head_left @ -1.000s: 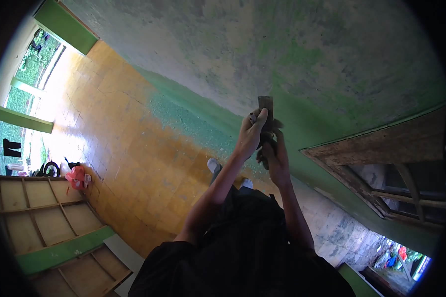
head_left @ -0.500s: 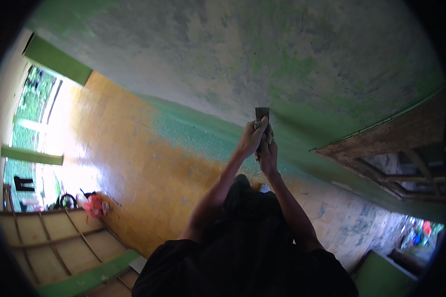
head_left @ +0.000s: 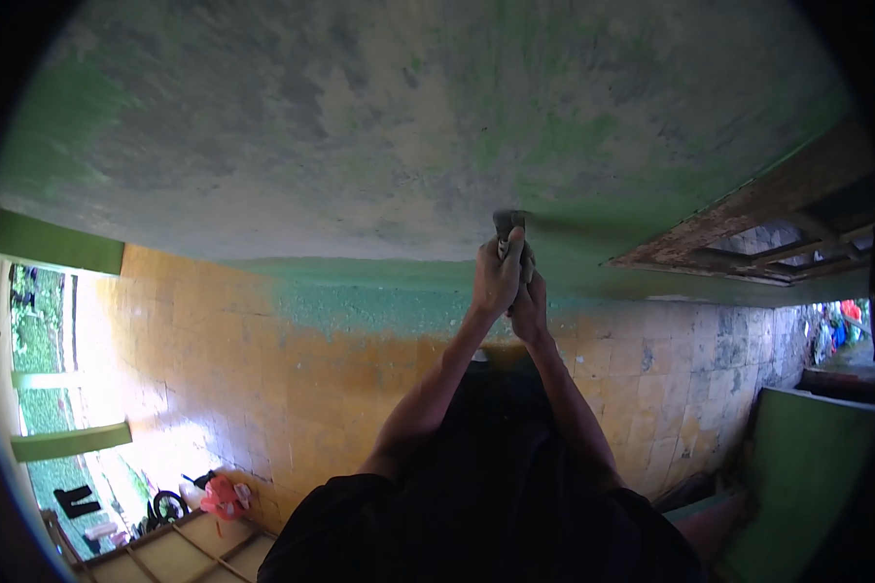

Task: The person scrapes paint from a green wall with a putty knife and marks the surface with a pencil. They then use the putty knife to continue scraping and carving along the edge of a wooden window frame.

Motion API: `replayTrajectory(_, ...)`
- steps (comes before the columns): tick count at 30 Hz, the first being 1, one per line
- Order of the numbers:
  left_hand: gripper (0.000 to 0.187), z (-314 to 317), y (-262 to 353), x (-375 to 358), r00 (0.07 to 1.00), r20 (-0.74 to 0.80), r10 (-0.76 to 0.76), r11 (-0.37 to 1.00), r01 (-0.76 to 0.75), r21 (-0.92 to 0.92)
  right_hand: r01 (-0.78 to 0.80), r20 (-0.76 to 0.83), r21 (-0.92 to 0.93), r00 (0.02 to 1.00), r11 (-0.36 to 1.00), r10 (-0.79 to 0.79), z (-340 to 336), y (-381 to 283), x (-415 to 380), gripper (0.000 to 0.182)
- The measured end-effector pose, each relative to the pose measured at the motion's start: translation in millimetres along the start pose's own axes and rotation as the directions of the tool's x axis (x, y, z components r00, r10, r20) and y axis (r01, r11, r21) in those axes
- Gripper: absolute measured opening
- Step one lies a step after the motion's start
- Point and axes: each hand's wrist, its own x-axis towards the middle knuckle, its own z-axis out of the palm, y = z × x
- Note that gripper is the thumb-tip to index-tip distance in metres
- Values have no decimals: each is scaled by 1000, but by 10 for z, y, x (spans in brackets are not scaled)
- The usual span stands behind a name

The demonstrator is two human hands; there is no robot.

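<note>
Both my hands are closed around one scraper (head_left: 507, 221), whose flat dark blade points away from me. Its edge is at the wall (head_left: 340, 136), where grey bare patches show among remnants of green paint. My left hand (head_left: 497, 277) wraps the handle nearer the blade. My right hand (head_left: 529, 309) grips lower down, just to the right and partly behind the left. The fingers hide most of the handle.
Turquoise-green flakes (head_left: 360, 303) lie along the wall's foot on the yellow tiled floor (head_left: 311, 398). A brown wooden window frame (head_left: 690, 233) is at right. Red plastic bag (head_left: 226, 496) and a wooden panel (head_left: 180, 559) are lower left; a green panel (head_left: 807, 476) stands lower right.
My view has rotated, so the wall base now runs nearly level. The blade has tilted slightly at the wall. Both hands keep their hold on the scraper.
</note>
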Motion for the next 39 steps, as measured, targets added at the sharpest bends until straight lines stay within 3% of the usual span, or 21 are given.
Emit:
replayTrajectory(6, 53, -11, -163, -16, 1000, 1, -6, 1000, 6, -4, -41, 16, -21, 999, 999, 42, -104, 223, 44, 43)
replayTrajectory(8, 54, -14, -107, -33, 1000, -9, -30, 1000, 30, -9, -28, -34, 17, 999, 999, 28, 34, 21, -48, 42)
replayTrajectory(11, 52, 27, 363, 10, 998, 12, 56, 997, -56, 52, 2, -8, -17, 1000, 1000, -3, -6, 12, 60, 42)
replayTrajectory(17, 50, -2, -105, -21, 999, -24, -31, 1000, 31, -2, -14, -36, 24, 999, 1000, 14, 10, 168, 9, 40)
replayTrajectory(21, 51, 27, 360, 9, 999, -4, 48, 998, -47, 52, -1, 61, 18, 998, 1000, 0, -2, -29, 71, 40)
replayTrajectory(26, 52, -10, -31, -61, 999, -42, -30, 999, 31, 19, -71, 22, 116, 997, 991, 69, 25, 104, -43, 36)
replayTrajectory(30, 51, 33, 431, -40, 1000, -10, 3, 998, -3, 65, -44, 56, 151, 998, 988, 36, 57, -126, 20, 36)
replayTrajectory(32, 51, -34, 49, -43, 999, -43, -9, 996, 13, 86, -90, 85, 162, 993, 983, 77, -10, 157, -1, 37)
replayTrajectory(35, 51, -15, -16, -73, 998, -65, -23, 998, 27, 61, -76, 43, 165, 997, 983, 70, 54, 14, -63, 36)
replayTrajectory(39, 52, 59, 519, -40, 997, -29, 77, 995, -75, 69, -17, 79, 132, 997, 991, 7, 48, -152, 48, 35)
